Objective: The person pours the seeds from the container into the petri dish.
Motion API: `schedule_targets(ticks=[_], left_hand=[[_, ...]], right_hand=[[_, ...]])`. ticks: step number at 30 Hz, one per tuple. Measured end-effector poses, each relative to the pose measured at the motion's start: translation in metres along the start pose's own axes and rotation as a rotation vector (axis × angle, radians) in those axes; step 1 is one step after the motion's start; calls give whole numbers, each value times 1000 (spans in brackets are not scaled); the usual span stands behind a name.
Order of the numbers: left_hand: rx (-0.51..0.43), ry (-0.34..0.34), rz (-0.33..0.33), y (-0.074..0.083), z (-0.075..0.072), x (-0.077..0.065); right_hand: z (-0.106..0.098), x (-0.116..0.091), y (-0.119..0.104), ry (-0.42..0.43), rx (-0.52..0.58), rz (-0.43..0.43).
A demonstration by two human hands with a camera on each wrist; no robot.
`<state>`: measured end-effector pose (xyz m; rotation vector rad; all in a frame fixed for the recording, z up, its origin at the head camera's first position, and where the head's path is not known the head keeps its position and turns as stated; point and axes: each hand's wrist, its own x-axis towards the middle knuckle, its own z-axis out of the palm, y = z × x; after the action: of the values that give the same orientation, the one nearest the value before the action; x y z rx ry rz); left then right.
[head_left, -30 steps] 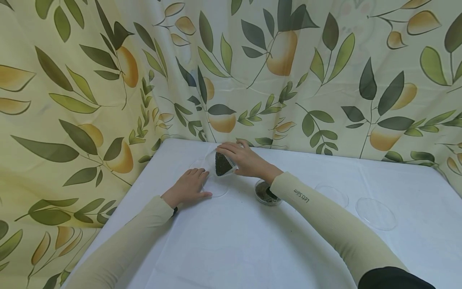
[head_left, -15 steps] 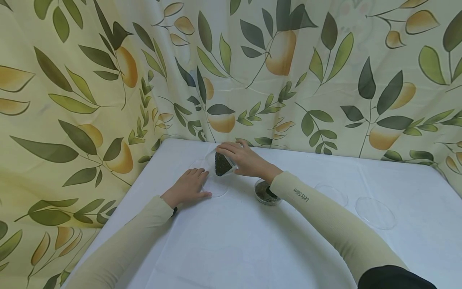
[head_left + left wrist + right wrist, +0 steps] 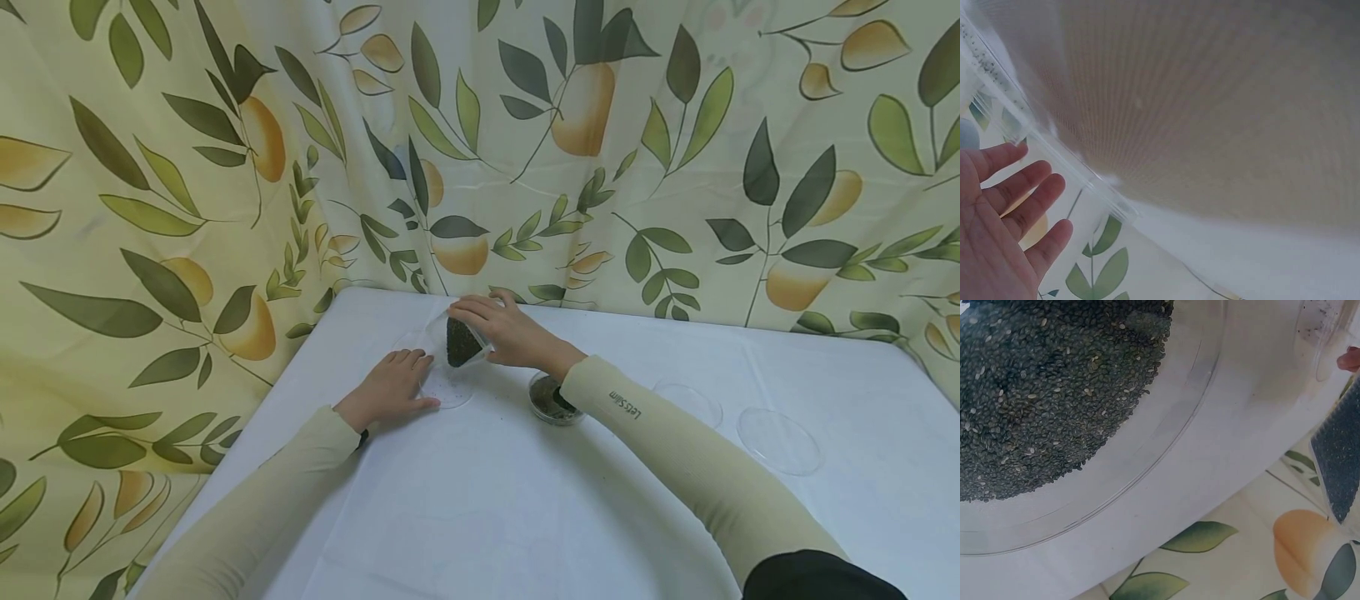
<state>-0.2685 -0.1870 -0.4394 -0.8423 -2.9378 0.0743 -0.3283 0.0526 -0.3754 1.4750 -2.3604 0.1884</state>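
My right hand [image 3: 513,333] grips a clear container [image 3: 481,348], tilted on its side, with dark seeds [image 3: 461,342] like black sesame heaped against its wall. It is held above a clear round dish [image 3: 454,403], where a few dark specks lie; the right wrist view also shows specks [image 3: 1311,330]. Beside that dish, my left hand [image 3: 390,387] lies with its fingers spread, near or touching the rim. In the left wrist view, those fingers [image 3: 1041,200] are mostly straight. A second round dish [image 3: 551,421], holding more dark seeds [image 3: 1054,406], stands under my right forearm, partly hidden.
Two thin clear discs, one nearer [image 3: 780,442] and one farther [image 3: 690,404], lie to the right on the white tablecloth [image 3: 480,517]. A leaf-and-fruit patterned curtain [image 3: 525,208] hangs behind the table and on the left.
Dark specks now show in the dish under the container, where none showed before. The container looks slightly more tipped. Both hands stay almost in place.
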Motion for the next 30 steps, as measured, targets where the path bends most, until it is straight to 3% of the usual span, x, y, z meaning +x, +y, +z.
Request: schedule_targets(ticks=[30], left_hand=[[-42, -44, -15, 2, -2, -1]], right_hand=[[-4, 1, 0, -6, 17, -4]])
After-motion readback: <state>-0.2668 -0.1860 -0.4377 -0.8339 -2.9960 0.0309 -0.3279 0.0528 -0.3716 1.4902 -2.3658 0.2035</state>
